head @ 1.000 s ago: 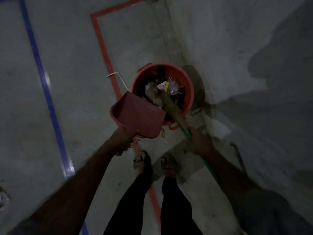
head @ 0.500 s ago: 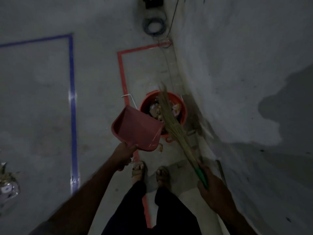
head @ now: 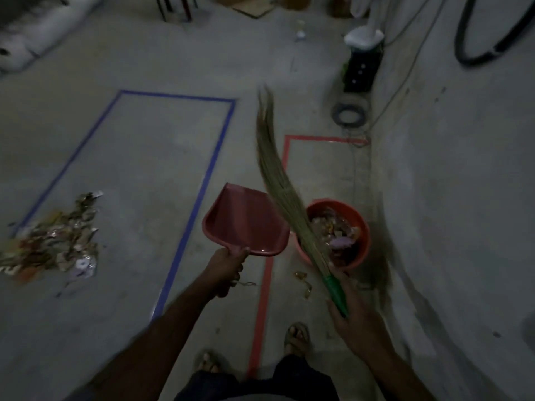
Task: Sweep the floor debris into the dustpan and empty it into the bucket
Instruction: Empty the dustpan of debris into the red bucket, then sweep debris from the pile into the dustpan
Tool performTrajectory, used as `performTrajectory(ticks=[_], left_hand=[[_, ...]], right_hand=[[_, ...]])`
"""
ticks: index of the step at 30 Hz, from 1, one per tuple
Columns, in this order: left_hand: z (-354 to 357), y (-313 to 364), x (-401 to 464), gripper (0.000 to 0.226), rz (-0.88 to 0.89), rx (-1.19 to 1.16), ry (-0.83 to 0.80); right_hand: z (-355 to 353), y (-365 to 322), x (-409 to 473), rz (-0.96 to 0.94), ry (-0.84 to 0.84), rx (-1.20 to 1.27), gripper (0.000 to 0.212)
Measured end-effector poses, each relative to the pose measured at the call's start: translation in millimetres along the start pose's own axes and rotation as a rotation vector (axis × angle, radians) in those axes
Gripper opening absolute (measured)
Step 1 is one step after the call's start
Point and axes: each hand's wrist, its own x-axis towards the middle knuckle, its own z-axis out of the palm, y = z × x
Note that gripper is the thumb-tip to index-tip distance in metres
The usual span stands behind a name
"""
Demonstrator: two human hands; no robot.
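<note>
Blue tape (head: 185, 227) beside debris (head: 55, 241)

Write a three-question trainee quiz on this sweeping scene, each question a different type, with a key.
1. True or false: the dustpan held by the left hand looks empty.
2. Multiple choice: the big debris pile lies (A) inside the red tape outline, (B) at the left of the view, by the blue tape outline, (C) in the dustpan.
3. Fill in: the right hand holds the broom by its ____ handle.

Key
1. True: no litter shows in it.
2. B.
3. Green. The bristles angle up past the red bucket, which already holds litter.
</note>
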Motion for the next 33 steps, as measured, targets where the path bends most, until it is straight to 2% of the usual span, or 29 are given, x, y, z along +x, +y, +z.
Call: performTrajectory(ticks=[8, 12, 20, 26, 33], left_hand=[[-135.7, -58.9, -46.4, 0.036, 0.059, -0.208, 0.163], [-219.7, -108.3, -76.2, 0.038, 0.037, -0.334, 0.287], [-369.4, -194.2, -122.7, 0.035, 0.028, -0.458, 0.432], [-450.0, -245.6, -147.6, 0.035, 0.015, -0.560, 0.536], [-525.5, -303.7, -145.9, 0.031, -0.084, -0.675, 0.690]], right_hand=[[78.9, -107.2, 11.5, -0.310, -0.067, -0.193, 0.081], [144.3, -168.0, 12.2, -0.376, -0.196, -0.266, 0.076], [277.1, -282.5, 9.3, -0.480, -0.267, -0.357, 0.079], [354.8, -337.1, 15.5, -0.584, -0.344, -0.387, 0.073], [436.3, -398.9, 55.2, -0.675, -0.485, -0.460, 0.084]])
